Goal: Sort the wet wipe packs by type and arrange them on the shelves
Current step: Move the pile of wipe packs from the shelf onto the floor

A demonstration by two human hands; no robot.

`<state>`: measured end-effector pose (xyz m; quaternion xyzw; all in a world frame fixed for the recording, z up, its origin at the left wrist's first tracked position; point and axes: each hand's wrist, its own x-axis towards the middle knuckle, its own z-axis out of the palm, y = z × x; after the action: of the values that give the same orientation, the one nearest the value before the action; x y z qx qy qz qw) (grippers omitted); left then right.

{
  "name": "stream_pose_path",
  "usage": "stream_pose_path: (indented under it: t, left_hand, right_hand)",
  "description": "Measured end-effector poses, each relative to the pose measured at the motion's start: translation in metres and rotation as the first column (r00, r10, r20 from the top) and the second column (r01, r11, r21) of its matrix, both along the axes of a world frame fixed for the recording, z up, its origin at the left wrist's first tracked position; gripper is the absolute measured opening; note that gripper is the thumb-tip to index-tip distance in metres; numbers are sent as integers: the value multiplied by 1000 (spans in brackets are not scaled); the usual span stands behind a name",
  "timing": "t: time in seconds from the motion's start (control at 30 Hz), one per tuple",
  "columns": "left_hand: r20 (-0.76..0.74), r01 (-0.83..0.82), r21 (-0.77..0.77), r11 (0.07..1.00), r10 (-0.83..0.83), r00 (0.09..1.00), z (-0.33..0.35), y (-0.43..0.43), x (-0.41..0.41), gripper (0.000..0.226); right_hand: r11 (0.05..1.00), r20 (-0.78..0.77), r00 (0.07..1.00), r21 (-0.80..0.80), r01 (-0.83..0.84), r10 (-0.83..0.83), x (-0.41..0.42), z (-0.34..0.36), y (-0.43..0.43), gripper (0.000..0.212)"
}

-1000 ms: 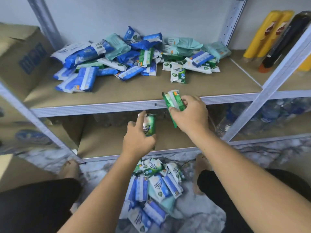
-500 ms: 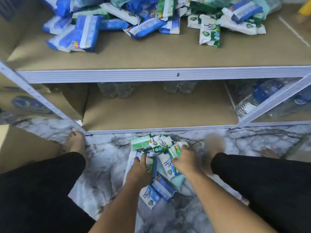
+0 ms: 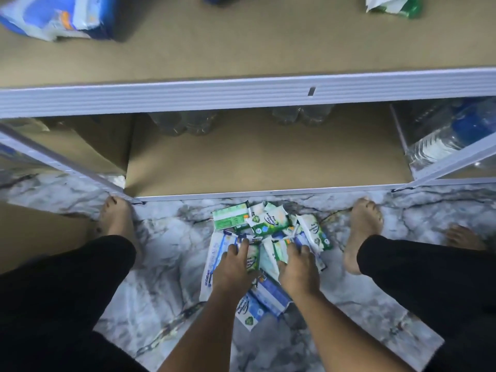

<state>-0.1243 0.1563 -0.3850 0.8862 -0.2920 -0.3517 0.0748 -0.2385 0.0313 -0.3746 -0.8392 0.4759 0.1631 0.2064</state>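
Green-and-white film, soft and crinkly — that is what lies under my palms, a loose heap of wet wipe packs (image 3: 268,237) on the marble floor (image 3: 166,253), just in front of the near edge of the bottom shelf (image 3: 268,162) and between my bare feet. My left hand (image 3: 236,267) lies flat on the left side of the heap, fingers spread over a green-labelled pack; my right hand (image 3: 298,269) presses down just beside it on a pale green one. Whether either hand has actually closed on a pack I cannot tell, since my fingertips are buried among the wrappers.

I judge these packs light and squashy, with slick film that slides pack over pack, so a pinch on a sealed end flap would slip. Better to take each across its middle, thumb under and fingers over the label — the damp wad inside gives something to squeeze. The blue packs (image 3: 271,294) nearest me lie partly under my wrists, so I would lift the green ones first. More packs show at the far edge of the upper shelf (image 3: 241,57).
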Motion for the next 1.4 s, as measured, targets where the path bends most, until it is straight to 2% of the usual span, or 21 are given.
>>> stream_pose_path:
  t: [0.1, 0.17, 0.3, 0.37, 0.43, 0.6, 0.73, 0.8, 0.87, 0.9, 1.03, 1.1, 1.17, 1.27, 1.33, 1.4]
  left_hand:
    - [19, -41, -26, 999, 42, 999, 12, 3, 5, 86]
    - [44, -87, -59, 994, 90, 995, 23, 5, 11, 81]
    - [102, -181, -184, 966, 202, 974, 50, 16, 20, 72]
    - [100, -235, -280, 931, 272, 957, 66, 19, 24, 67]
    - [99, -260, -365, 894, 315, 944, 87, 17, 32, 59]
    - [244, -135, -621, 772, 354, 903, 160, 10, 75, 31]
    - [423, 56, -730, 681, 387, 819, 245, 15, 125, 20]
    - [499, 150, -751, 643, 404, 767, 286, 22, 147, 18]
    - [542, 198, -759, 620, 434, 720, 320, 29, 166, 17]
    - [563, 220, -757, 615, 444, 697, 332, 32, 177, 19]
    - [667, 247, -689, 682, 463, 583, 350, 45, 220, 38]
    - [633, 148, -686, 712, 483, 605, 344, 50, 237, 51]
    - [551, 42, -695, 718, 494, 672, 339, 48, 251, 58]
    - [526, -9, -669, 743, 482, 701, 337, 36, 266, 58]
    - [534, -55, -612, 789, 464, 706, 336, 29, 272, 51]
    - [536, -90, -583, 808, 465, 704, 335, 24, 276, 41]
  right_hand:
    - [1000, -1, 1000, 17, -2, 2, 5, 13, -7, 45]
    - [999, 55, 998, 4, 44, -44, 10, 26, -10, 38]
    - [990, 325, 937, 1, 138, -131, 29, 61, -8, 19]
    - [986, 479, 863, 35, 162, -158, 42, 83, -4, 12]
    - [986, 604, 781, 56, 154, -156, 58, 109, 0, 18]
    - [993, 854, 514, -115, 38, 79, 107, 195, 9, 42]
    - [938, 900, 285, -346, 10, 329, 143, 274, 12, 42]
    - [898, 872, 247, -440, 14, 423, 161, 304, 9, 41]
    - [875, 840, 267, -483, -27, 472, 181, 326, 4, 40]
    - [871, 819, 311, -487, -66, 482, 192, 334, 3, 38]
    - [886, 674, 581, -404, -229, 457, 235, 350, 1, 45]
    - [861, 577, 653, -435, -264, 491, 255, 352, 1, 56]
    - [817, 477, 686, -478, -323, 550, 274, 351, 1, 62]
    - [782, 392, 701, -483, -394, 596, 295, 341, -1, 55]
    - [784, 405, 700, -497, -372, 588, 300, 334, -2, 45]
    - [803, 494, 671, -532, -270, 553, 300, 328, -3, 40]
